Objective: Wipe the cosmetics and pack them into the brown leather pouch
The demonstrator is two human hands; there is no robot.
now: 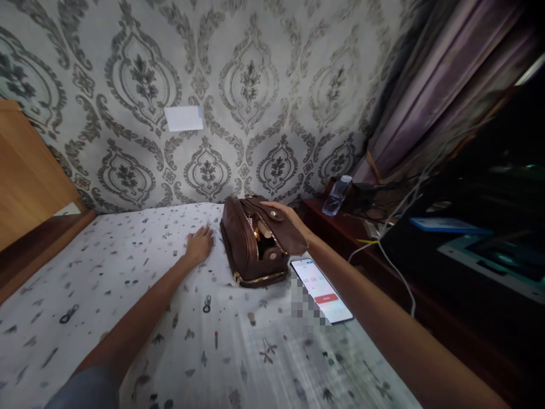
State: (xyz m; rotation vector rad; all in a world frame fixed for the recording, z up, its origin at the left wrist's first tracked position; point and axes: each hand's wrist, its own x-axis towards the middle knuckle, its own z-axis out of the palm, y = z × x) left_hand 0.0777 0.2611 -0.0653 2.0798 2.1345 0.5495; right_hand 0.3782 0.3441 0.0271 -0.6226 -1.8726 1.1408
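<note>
A brown leather bag [240,250] stands on the patterned white sheet [221,352], its top unzipped and some items showing inside. My right hand [289,218] is on the far right side of the bag, by its flap with a round metal snap; its fingers are partly hidden behind the flap. Flat on the sheet left of the bag lies my left hand [200,244], fingers spread and holding nothing. A phone [326,292] with a lit timer screen and a red button rests on the sheet beside my right forearm.
At the right, a clear bottle [336,196] stands on a dark red cabinet [313,210] among cables. A wooden board [34,176] is at the left. Behind the sheet rises a patterned wall [251,113]; a purple curtain [426,96] hangs at the upper right.
</note>
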